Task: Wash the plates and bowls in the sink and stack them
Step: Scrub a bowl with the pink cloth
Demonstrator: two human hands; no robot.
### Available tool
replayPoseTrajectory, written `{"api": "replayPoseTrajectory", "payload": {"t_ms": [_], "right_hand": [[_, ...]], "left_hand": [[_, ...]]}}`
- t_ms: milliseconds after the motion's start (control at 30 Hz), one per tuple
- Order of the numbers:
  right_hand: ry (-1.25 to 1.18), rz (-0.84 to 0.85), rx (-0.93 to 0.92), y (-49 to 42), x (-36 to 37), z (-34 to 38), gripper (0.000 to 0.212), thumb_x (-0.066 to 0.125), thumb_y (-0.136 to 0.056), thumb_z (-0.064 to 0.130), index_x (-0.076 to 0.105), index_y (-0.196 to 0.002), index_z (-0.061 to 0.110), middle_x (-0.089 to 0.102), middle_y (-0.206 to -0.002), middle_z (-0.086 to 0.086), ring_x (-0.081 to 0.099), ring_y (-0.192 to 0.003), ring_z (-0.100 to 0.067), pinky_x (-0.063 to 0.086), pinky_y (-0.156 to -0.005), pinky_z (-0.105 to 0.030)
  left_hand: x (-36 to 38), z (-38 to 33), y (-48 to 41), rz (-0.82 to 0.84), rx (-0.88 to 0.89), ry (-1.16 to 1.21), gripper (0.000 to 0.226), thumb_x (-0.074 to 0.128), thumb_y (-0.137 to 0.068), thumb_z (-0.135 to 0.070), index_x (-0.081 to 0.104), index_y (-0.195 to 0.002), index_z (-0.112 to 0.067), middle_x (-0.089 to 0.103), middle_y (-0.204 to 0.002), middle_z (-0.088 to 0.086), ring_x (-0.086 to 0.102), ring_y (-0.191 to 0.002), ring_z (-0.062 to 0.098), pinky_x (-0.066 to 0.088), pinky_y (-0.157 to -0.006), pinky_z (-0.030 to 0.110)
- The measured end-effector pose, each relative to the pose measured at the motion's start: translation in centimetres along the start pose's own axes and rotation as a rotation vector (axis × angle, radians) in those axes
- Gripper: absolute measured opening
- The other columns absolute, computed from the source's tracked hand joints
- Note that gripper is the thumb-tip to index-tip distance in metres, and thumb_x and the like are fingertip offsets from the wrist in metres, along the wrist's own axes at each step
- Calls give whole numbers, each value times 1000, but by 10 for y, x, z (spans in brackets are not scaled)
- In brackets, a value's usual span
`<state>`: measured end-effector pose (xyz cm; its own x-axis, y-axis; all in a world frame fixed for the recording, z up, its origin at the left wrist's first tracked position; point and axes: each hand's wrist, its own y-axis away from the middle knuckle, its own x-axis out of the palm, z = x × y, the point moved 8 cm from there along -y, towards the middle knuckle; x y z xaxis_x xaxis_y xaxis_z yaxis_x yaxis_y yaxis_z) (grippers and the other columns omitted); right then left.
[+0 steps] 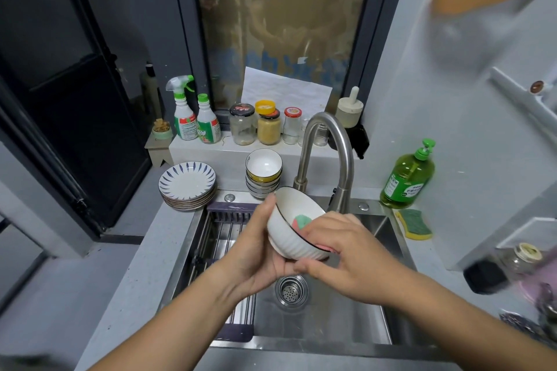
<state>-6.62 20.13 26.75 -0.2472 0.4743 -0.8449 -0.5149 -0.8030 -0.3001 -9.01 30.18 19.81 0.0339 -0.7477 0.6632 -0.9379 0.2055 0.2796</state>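
1. Reaches both bare forearms in from the lower edge, over the steel sink [316, 325].
2. Cups a white ribbed bowl [289, 238] in the left hand [259, 250]: palm and curled fingers under its base and side, thumb up on the dark rim. Holds it tilted, mouth turned to the right, in the air above the drain strainer [291, 289].
3. Presses a pink-and-green sponge [301, 221] against the bowl's inner wall with the right hand [340, 253]. Curls the fingers over the rim onto the sponge and sets the thumb outside, beneath the bowl, close to the left fingers.
4. Looks past the hands at a rack [223, 238] of steel bars lying across the left part of the sink.
5. Meets the curved steel faucet [328, 141] just behind the bowl, spout end hidden behind the rim.
6. Finds on the counter [132, 286], at the sink's far left corner, a stack of plates [187, 182] with blue leaf marks. Finds beside it a stack of bowls [264, 173], the top one white inside.
7. Sees to the right a green soap bottle [407, 178] with a pump. Sees a yellow-and-green scouring pad [414, 224] in front of it, by the sink edge.
8. Ends at the window ledge: several jars [268, 126] and two spray bottles [184, 111] in a row.
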Motion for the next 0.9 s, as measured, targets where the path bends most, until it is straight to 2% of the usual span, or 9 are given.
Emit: {"api": "replayPoseTrajectory", "payload": {"t_ms": [67, 167, 300, 400, 467, 567, 667, 767, 900], "right_hand": [[-27, 57, -75, 0, -3, 2, 34, 67, -89, 55, 70, -107, 27, 66, -107, 19, 56, -104, -8, 46, -94, -35], [-100, 75, -113, 1, -6, 3, 26, 70, -90, 45, 70, -99, 20, 67, -99, 12, 57, -97, -11, 46, -92, -30], [-164, 36, 39, 8, -1, -12, 53, 58, -90, 61, 68, -89, 9, 65, -90, 0, 55, -96, -15, 46, -86, -35], [-128, 14, 59, 11, 1, -13, 55, 55, -89, 66, 70, -91, 13, 67, -95, 4, 56, -97, -12, 46, -88, -35], [-71, 17, 0, 12, 0, -10, 42, 60, -89, 61, 71, -99, 22, 67, -109, 15, 55, -106, -7, 44, -95, -37], [-31, 13, -109, 12, -7, -9, 39, 65, -88, 58, 72, -108, 25, 65, -122, 17, 56, -116, -11, 43, -101, -41], [-102, -5, -133, 9, -13, -8, 34, 70, -88, 49, 74, -103, 18, 68, -114, 11, 58, -109, -12, 45, -99, -35], [-177, -19, -56, 11, -7, -13, 33, 68, -91, 45, 70, -90, 12, 65, -97, 8, 56, -98, -14, 47, -90, -33], [-151, -45, -34, 15, 0, -16, 37, 63, -93, 51, 71, -94, 15, 64, -104, 12, 53, -103, -9, 45, -92, -26]], "left_hand": [[2, 5, 1, 64, -118, 63, 106, 72, -61, -81, 66, -134, -5, 64, -131, 29, 69, -105, 42, 57, -83, 52], [11, 10, 4, 176, -186, 92, 118, 75, -55, -85, 59, -142, -5, 56, -141, 31, 60, -123, 45, 49, -99, 64], [14, 10, -1, 147, -22, 115, 123, 97, -56, -51, 40, -151, 3, 52, -146, 31, 50, -136, 46, 44, -107, 61], [5, 10, -5, 35, 76, 83, 129, 102, -52, -39, 33, -150, 9, 63, -130, 27, 63, -121, 43, 46, -105, 64], [7, 8, -5, 28, 33, 76, 115, 98, -56, -50, 48, -141, 8, 67, -121, 24, 68, -109, 42, 56, -93, 62], [12, 14, -6, 91, -148, 107, 100, 60, -76, -82, 63, -136, -3, 65, -129, 26, 70, -105, 41, 61, -79, 51], [16, 19, -8, 187, -252, 129, 117, 44, -69, -97, 56, -145, -9, 57, -139, 29, 63, -115, 43, 52, -95, 63], [23, 17, -7, 253, -177, 64, 116, 74, -66, -79, 47, -150, -5, 50, -147, 30, 55, -128, 44, 44, -104, 66], [16, 15, -8, 156, -35, 60, 90, 101, -53, -43, 65, -125, -4, 63, -131, 25, 61, -121, 42, 43, -106, 56]]}}
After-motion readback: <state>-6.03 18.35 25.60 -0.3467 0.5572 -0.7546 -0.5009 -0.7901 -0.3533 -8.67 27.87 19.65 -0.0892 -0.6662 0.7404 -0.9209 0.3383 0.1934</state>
